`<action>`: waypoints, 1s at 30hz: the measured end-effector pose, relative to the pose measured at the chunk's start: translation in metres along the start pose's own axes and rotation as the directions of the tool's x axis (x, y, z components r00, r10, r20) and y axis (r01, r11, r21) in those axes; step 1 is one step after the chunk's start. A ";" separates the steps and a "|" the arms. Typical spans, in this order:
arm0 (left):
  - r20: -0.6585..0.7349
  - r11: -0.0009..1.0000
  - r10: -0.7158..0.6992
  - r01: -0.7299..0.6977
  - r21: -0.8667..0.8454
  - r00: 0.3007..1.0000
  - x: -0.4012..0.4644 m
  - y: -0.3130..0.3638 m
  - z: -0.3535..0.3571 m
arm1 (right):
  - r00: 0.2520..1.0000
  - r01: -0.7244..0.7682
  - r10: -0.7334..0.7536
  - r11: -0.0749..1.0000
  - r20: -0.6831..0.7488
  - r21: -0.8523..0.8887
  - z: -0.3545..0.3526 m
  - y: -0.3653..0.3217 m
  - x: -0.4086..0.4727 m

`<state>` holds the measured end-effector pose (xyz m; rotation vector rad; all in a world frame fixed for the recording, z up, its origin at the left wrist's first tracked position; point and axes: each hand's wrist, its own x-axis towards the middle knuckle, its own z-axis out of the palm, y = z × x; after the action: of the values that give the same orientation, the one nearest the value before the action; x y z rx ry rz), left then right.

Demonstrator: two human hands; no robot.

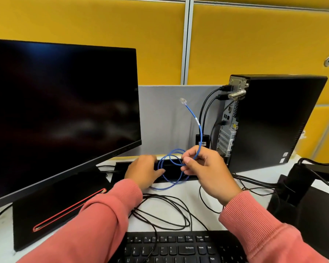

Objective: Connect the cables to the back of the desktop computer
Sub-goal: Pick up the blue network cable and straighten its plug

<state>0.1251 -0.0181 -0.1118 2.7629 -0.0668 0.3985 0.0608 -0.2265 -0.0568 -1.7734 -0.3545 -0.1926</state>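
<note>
A blue network cable (191, 112) rises from my right hand (207, 171), which pinches it near the loops; its clear plug (183, 100) points up and left, free in the air. The cable's loops (169, 173) lie on the desk between my hands. My left hand (143, 170) rests over the loops with fingers curled round a strand. The black desktop computer (273, 122) stands upright at the right, its back panel (228, 130) facing left with three black cables (207, 103) plugged in.
A large dark monitor (61, 111) fills the left, on a black stand base (59, 205). A black keyboard (179, 247) lies at the near edge, with thin black wires (165, 211) coiled before it. A black monitor arm (302, 179) stands right. Yellow partition panels (103, 21) stand behind.
</note>
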 end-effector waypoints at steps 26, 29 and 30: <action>-0.016 0.791 0.138 -0.120 -0.599 0.990 -0.021 0.092 -0.134 | 0.971 0.050 0.122 0.736 0.205 -0.675 -0.012 0.045 0.001; -0.059 0.815 0.186 -0.188 -0.548 0.981 -0.026 0.070 -0.125 | 0.932 0.148 0.190 0.581 0.310 -0.801 0.000 0.056 0.005; -0.077 0.814 0.202 -0.212 -0.540 0.976 -0.028 0.065 -0.122 | 0.917 0.177 0.214 0.537 0.336 -0.825 0.005 0.059 0.006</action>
<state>0.0594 -0.0370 0.0111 2.1851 -0.4168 0.3846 0.0861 -0.2330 -0.1103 -2.8297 -0.6055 0.0519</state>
